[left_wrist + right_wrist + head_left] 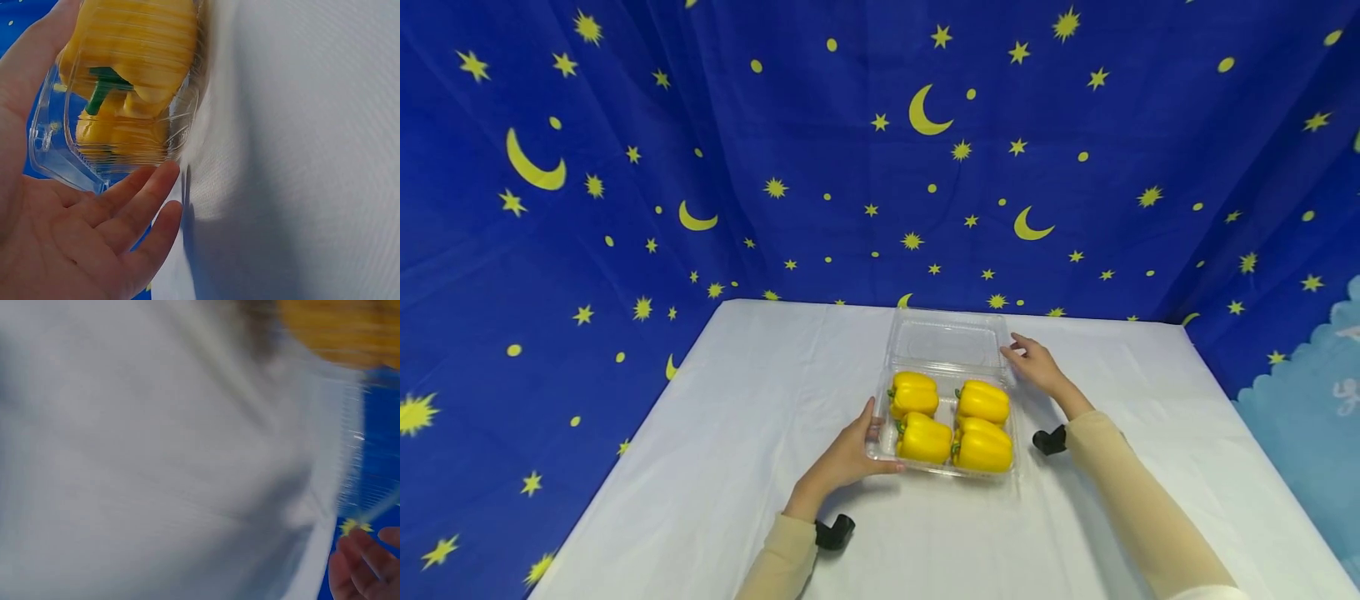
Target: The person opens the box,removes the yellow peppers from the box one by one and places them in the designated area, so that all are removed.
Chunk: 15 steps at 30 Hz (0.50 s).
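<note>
A clear plastic clamshell container [940, 472] sits on the table with its lid [946, 340] folded back toward the far side. Several yellow bell peppers [983, 445] with green stems lie in its base. My left hand [846, 454] is at the near left corner, thumb along the front wall and fingers by the left side. In the left wrist view those fingers [134, 219] look extended and loose beside the ribbed plastic. My right hand [1036, 365] is at the lid's right edge, fingertips close to it; whether they touch is unclear. The right wrist view is blurred.
A white cloth covers the table [760, 383]. Blue curtain [820, 150] with yellow moons and stars hangs behind and at the sides. Light blue scalloped fabric [1300, 433] hangs at the right. A black device [835, 532] is on the left wrist, another [1049, 441] on the right.
</note>
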{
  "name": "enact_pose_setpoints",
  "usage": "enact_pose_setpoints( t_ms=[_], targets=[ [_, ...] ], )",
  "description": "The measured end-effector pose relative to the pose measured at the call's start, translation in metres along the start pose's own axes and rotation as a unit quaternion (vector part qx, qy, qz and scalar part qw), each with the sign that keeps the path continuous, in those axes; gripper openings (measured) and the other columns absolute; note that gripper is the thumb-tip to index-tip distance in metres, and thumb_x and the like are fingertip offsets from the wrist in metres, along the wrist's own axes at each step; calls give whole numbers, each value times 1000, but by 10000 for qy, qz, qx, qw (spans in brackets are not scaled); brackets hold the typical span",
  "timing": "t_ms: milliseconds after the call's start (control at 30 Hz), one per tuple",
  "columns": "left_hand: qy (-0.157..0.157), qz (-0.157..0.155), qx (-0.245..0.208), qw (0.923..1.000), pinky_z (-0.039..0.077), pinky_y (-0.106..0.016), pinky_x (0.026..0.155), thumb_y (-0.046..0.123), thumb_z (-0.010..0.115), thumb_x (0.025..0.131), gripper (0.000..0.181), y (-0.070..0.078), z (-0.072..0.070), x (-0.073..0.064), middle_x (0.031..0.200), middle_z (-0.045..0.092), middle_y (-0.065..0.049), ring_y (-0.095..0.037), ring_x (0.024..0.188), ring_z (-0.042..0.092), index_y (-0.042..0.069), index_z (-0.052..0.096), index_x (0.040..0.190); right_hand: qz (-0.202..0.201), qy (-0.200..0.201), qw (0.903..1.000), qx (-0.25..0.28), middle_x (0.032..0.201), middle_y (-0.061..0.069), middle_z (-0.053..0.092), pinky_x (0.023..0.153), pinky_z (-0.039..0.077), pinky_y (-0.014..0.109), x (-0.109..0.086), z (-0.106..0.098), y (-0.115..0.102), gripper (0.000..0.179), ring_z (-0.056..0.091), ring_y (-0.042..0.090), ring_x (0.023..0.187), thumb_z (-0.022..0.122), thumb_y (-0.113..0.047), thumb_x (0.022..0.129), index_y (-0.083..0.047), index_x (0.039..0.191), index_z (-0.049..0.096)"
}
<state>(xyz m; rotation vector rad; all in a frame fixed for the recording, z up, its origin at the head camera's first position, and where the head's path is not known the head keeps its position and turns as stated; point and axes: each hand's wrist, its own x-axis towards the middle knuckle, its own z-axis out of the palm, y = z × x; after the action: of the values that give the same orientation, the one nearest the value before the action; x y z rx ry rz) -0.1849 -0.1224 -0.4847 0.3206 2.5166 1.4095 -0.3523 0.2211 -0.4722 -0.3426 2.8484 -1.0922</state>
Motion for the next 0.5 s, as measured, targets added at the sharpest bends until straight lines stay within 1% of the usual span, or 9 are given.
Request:
enact_pose_setpoints(
  t_ms=[67,167,233,333,500],
  targets=[
    [0,-33,-37,10000,38,-50,110,39,84,70,121,0,1,1,147,42,-15,-31,130,46,4,4,153,-159,509,9986,-34,127,34,52,89,50,52,-2,-7,-3,54,56,43,106,48,-27,100,11,138,40],
    [-2,-44,-70,10000,38,-50,109,37,84,70,121,0,2,2,146,42,-17,-32,129,47,4,3,153,-364,954,9948,24,125,33,53,90,48,54,-9,-19,-10,46,54,44,106,51,-23,99,10,131,49],
    [-10,-58,-74,10000,39,-50,109,36,84,70,121,0,2,2,147,42,-17,-32,129,47,4,2,153,-486,1064,9931,-1,126,32,53,92,47,55,-15,-24,-15,44,53,44,108,51,-22,98,10,129,51],
    [-39,-64,-49,10000,38,-50,110,38,83,70,122,-1,3,2,147,41,-16,-31,130,46,5,1,153,-607,1120,9918,-70,127,30,52,92,47,55,-27,-28,-25,42,52,43,109,53,-21,98,9,128,52],
    [-37,-75,14,10000,37,-50,110,41,83,70,123,-1,1,1,148,40,-16,-31,131,46,5,0,153,-837,1149,9896,-219,127,27,54,87,49,53,-44,-23,-43,40,53,41,110,55,-19,97,6,128,53]
  ],
)
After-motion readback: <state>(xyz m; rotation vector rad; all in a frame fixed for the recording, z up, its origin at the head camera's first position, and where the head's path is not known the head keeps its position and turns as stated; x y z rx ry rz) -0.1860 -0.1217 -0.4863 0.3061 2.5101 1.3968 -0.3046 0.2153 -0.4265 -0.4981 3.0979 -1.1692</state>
